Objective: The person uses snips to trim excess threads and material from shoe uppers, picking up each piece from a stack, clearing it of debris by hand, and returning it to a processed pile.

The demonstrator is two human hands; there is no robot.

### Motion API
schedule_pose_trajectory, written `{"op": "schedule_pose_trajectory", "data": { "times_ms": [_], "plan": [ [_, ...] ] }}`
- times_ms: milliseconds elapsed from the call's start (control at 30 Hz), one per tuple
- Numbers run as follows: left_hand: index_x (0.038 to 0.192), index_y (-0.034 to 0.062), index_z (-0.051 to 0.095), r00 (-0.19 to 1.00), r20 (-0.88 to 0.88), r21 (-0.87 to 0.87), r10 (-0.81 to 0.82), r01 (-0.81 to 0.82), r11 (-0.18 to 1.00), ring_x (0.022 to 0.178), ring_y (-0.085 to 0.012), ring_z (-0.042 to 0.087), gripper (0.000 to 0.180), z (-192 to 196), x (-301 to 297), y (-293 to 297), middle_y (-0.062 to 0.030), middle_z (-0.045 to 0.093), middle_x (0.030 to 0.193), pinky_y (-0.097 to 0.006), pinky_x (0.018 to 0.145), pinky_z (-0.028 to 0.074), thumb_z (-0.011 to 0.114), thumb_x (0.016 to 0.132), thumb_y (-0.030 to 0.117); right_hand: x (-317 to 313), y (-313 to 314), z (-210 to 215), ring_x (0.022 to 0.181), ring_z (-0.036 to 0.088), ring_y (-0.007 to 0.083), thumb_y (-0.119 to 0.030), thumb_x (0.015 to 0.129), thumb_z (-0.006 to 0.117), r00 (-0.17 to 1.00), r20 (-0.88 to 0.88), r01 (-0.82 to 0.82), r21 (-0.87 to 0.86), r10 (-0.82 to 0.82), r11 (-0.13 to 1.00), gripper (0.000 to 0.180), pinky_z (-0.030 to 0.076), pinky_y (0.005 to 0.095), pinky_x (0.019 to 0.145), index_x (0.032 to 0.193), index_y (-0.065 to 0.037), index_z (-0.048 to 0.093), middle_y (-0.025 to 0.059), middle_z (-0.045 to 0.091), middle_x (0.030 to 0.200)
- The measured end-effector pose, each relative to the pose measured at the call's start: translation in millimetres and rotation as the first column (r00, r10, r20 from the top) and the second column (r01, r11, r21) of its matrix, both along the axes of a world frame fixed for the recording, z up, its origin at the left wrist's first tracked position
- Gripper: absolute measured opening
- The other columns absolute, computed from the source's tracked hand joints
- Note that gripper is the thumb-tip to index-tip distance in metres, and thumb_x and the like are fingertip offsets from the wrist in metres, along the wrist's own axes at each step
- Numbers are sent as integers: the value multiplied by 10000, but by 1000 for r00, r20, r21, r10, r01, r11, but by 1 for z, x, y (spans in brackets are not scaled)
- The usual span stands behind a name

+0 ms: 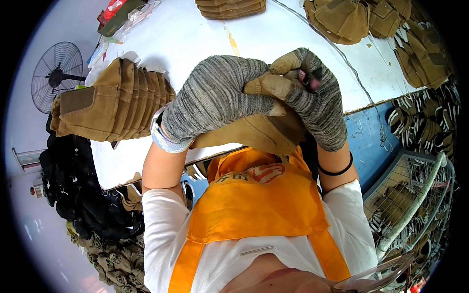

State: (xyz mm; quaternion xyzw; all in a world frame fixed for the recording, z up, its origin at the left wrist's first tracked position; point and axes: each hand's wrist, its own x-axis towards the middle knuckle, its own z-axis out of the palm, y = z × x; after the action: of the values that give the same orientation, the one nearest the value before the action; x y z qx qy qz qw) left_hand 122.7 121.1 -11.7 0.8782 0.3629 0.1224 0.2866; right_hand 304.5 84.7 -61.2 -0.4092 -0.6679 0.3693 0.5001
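My left hand [215,95], in a grey knitted glove with tan fingertips, is closed on a brown suede shoe upper [249,134] in front of my chest. My right hand [317,100], gloved the same way, meets it at the upper's far side, fingertips pinched together against the left ones. A small dark and pink object [309,79] shows in the curl of the right hand; blur hides what it is. The gloves cover much of the upper. Left of my hands, a row of brown shoe uppers [115,102] stands nested together on the white table [185,39].
More brown uppers [337,22] lie at the far right, and another stack [229,7] sits at the back. A grey cord [342,56] crosses the table. A black fan [57,77] stands left; a wire basket [410,200] of shoe parts is at lower right.
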Motion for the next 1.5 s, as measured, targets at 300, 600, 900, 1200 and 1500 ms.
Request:
{"op": "schedule_pose_trajectory", "data": {
  "times_ms": [300,600,900,1200,1500],
  "plan": [
    [1011,10,653,996,48,-127,74,-67,990,821,-139,624,419,11,-4,-9,-64,682,905,-282,774,506,813,667,188,2,-3,-7,772,571,185,-193,796,685,999,-44,-23,17,23,1000,207,475,282,659,962,-72,663,47,578,900],
    [988,29,652,1000,17,64,-6,5,998,832,-137,619,418,12,-9,-10,-54,673,911,-288,767,500,814,663,237,-5,-7,-5,839,582,156,-196,818,664,951,-303,-99,-103,64,990,275,486,274,753,1024,-18,625,58,599,922],
    [985,46,668,963,236,-160,132,-95,982,744,-159,609,395,-12,-26,14,-73,676,832,-298,735,482,699,789,388,12,11,-37,924,575,153,-300,879,609,959,-252,-107,100,129,989,416,463,260,821,1198,-37,563,71,607,1034],
    [959,19,680,807,427,-655,407,-34,755,785,-110,597,307,-17,-26,10,-44,671,848,-242,752,476,672,818,292,-5,-14,-47,703,512,233,-249,874,565,958,252,75,237,-136,969,428,458,307,656,1260,-64,544,94,504,786],
    [1024,0,648,800,371,-766,472,-23,642,864,-151,613,395,-31,-27,6,-75,664,932,-271,813,475,684,797,321,14,-9,-25,680,512,212,-307,765,670,865,462,-46,461,-196,886,408,424,317,597,1110,-90,654,69,523,761]
  ]
}}
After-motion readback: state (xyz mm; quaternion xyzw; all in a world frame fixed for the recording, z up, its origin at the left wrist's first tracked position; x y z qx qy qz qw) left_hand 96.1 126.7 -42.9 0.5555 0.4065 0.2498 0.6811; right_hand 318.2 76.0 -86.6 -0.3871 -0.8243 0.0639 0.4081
